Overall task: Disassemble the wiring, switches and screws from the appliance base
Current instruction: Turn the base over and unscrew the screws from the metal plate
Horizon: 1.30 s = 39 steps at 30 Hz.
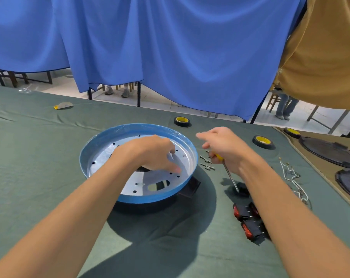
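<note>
The blue base (102, 141) sits mid-worktop (39, 157) and looks mostly stripped: screws (207, 165) lie just beside it, with red switches (248, 221) and white wires (292, 177) further right. The left hand (150, 153) reaches into the base, its grip unclear. The right hand (226, 149) grips a screwdriver (229, 175). Probably one screw remains inside

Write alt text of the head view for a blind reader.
A person's left hand reaches into a blue appliance base while the right hand holds a yellow-handled screwdriver. Screws, red switches and white wires lie to the right.
</note>
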### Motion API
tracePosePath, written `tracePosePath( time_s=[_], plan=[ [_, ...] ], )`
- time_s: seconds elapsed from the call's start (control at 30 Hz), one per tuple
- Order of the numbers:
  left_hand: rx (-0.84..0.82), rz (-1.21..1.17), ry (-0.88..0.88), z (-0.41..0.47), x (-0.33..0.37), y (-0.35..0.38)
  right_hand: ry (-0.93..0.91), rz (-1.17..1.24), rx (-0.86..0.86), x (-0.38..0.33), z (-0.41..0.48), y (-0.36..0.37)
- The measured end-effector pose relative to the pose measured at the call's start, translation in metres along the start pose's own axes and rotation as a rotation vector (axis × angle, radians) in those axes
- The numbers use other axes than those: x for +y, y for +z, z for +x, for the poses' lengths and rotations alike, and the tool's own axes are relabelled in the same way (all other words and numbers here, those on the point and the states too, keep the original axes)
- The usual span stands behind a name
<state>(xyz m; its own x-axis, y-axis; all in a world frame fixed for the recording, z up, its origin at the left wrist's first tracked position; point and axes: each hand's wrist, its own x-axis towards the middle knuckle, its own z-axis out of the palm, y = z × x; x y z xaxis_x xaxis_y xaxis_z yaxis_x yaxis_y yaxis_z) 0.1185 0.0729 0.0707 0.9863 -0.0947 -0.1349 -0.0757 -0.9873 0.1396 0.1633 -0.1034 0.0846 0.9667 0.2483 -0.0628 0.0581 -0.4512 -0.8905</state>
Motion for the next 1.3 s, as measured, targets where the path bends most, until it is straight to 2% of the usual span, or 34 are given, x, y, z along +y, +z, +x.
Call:
tracePosePath(
  time_s=[0.07, 0.2, 0.33, 0.5, 0.7, 1.03, 1.3],
  plan=[
    [-0.003, -0.014, 0.012, 0.003, 0.0, -0.001, -0.058, 0.084, 0.03, -0.012, 0.004, -0.011],
    [-0.009, 0.027, 0.053, 0.008, 0.006, -0.003, -0.218, 0.308, -0.021, -0.027, 0.016, -0.013],
    [0.02, 0.101, 0.093, 0.009, 0.009, -0.004, -0.31, 0.514, 0.091, -0.032, 0.028, 0.002],
    [0.004, 0.079, 0.092, 0.008, 0.004, -0.004, -0.44, 0.396, 0.198, -0.025, 0.038, 0.011],
    [-0.034, 0.089, 0.07, 0.009, 0.001, -0.007, -0.534, 0.265, 0.136, -0.013, 0.035, 0.009],
    [-0.043, 0.115, 0.075, 0.01, 0.001, -0.005, -0.593, 0.279, 0.172, -0.008, 0.035, 0.013],
    [-0.037, 0.123, 0.074, 0.01, 0.002, -0.006, -0.618, 0.201, 0.172, -0.005, 0.036, 0.016]
  ],
)
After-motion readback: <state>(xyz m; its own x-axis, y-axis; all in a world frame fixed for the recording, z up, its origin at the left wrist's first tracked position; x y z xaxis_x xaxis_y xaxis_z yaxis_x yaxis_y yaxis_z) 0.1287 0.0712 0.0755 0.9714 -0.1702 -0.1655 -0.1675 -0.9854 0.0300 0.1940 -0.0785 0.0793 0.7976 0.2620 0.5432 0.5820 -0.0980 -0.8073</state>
